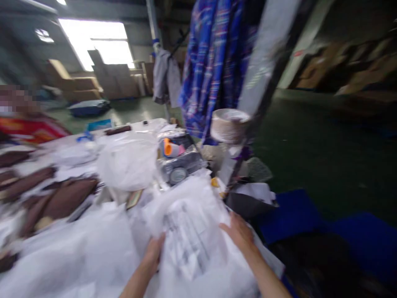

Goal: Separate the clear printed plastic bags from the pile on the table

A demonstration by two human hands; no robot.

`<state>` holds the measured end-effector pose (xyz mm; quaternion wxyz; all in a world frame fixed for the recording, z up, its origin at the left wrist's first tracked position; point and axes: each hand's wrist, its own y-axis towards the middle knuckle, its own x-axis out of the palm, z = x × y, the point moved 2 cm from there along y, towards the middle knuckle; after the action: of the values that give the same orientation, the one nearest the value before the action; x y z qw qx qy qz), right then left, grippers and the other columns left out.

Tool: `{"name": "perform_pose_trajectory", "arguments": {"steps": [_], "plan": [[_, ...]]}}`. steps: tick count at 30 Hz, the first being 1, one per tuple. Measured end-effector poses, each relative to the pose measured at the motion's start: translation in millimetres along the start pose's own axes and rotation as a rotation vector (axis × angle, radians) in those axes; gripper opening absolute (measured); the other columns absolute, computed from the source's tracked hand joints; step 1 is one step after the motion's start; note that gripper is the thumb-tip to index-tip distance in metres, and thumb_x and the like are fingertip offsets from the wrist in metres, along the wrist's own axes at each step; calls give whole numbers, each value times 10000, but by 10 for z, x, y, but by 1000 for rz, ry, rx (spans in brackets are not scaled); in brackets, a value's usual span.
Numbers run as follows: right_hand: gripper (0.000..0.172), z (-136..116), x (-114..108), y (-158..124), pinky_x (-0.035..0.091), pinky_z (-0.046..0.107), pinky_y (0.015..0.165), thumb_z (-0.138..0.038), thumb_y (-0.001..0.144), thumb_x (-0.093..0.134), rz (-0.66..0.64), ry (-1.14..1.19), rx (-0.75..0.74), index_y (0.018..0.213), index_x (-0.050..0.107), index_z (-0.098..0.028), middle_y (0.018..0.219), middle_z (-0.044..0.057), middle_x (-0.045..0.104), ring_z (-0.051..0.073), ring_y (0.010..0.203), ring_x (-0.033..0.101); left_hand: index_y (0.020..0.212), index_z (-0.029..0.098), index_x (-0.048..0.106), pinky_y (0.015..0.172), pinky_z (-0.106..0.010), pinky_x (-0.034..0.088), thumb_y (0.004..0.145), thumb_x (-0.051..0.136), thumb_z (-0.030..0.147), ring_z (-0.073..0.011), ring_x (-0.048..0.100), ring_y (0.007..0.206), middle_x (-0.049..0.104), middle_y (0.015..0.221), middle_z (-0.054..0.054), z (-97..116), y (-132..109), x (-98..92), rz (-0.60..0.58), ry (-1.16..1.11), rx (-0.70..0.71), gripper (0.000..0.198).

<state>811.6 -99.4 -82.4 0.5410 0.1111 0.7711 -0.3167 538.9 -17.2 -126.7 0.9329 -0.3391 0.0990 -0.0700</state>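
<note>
In front of me lies a white, soft sheet-like wrapping or bag (214, 252), with crumpled printed paper (186, 244) showing at its middle. My left hand (152, 252) is against the wrapping's left side; blur and white folds hide most of its fingers, so its grip is unclear. On the right side, my right hand (240, 234) rests at the wrapping's edge, thumb held apart from the other fingers. More white wrapping (93, 240) lies heaped to the left of my left hand.
Brown cloth-like pieces (66, 196) lie on the left. Beyond the wrapping sit a clear-wrapped grey item (182, 163) and an orange-and-white roll (170, 148). A post (266, 54) with a tape roll (229, 125) and hanging plaid shirt (211, 62) stands right. A person's red sleeve (34, 128) shows far left.
</note>
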Motion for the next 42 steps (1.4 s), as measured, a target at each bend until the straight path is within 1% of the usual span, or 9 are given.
{"name": "perform_pose_trajectory", "arguments": {"steps": [3,7,10,15,19,24,29,34,42], "plan": [[676,102,56,104,507,551,770,-407,894,453,264,-194,-65,1408,342,19,1107,284,615,433,953,620,1192,116,567,870,-351,549,830,578,364,-265,678,997,699,1120,-156,-88,-25,-246,65,-108,-37,439],[724,-163,58,-26,471,592,924,-563,877,246,595,7,-478,1277,498,-14,1229,302,557,437,1123,548,1254,59,529,972,-402,492,668,718,329,-308,610,1118,605,1272,-227,-168,-377,-620,134,-113,22,672],[614,-578,191,-491,507,476,981,-619,828,378,251,462,-567,1183,587,-164,1246,179,617,327,1129,599,1342,131,465,1050,-407,434,719,642,379,-280,515,1247,503,1409,-169,-238,-862,-1128,236,133,336,694],[607,-1368,1062,-1335,482,383,1027,-537,806,497,-637,727,-623,1305,541,-195,1364,118,560,263,1234,548,1361,44,410,1162,-523,254,801,414,509,-354,343,1379,412,1440,-251,-652,-1376,-2549,1033,617,486,728],[709,-1766,1649,-1379,372,447,1119,-495,790,450,-565,572,-584,1368,432,-86,1450,185,446,290,1340,433,1238,-53,506,1098,-574,322,762,365,522,-428,431,1280,499,1304,-312,-1110,-1436,-3244,1162,713,171,760],[716,-2245,1776,-1031,425,452,1058,-519,772,347,-271,577,-555,1294,391,-30,1319,274,526,325,1219,541,1127,67,618,1055,-540,388,807,413,438,-378,479,1227,521,1265,-243,-1327,-1383,-3166,1120,797,275,531],[318,-2543,1762,-996,508,405,805,-482,801,307,-214,423,-653,905,477,-233,920,126,665,292,898,658,921,166,651,1055,-543,377,812,486,356,-372,434,1281,487,1344,-198,-1377,-1316,-3049,1102,823,293,274],[433,-2573,1849,-982,490,418,861,-463,787,374,7,376,-615,1072,464,-150,1070,208,622,330,1023,613,1130,147,543,930,-474,478,792,493,396,-311,591,1056,640,1080,-148,-1432,-1385,-3262,1100,632,309,423],[364,-2643,1889,-939,436,346,629,-410,909,268,63,366,-633,691,494,-226,657,85,628,240,625,600,746,226,575,844,-465,466,795,423,461,-295,589,878,648,855,-86,-1402,-1567,-3506,934,661,353,284]]}}
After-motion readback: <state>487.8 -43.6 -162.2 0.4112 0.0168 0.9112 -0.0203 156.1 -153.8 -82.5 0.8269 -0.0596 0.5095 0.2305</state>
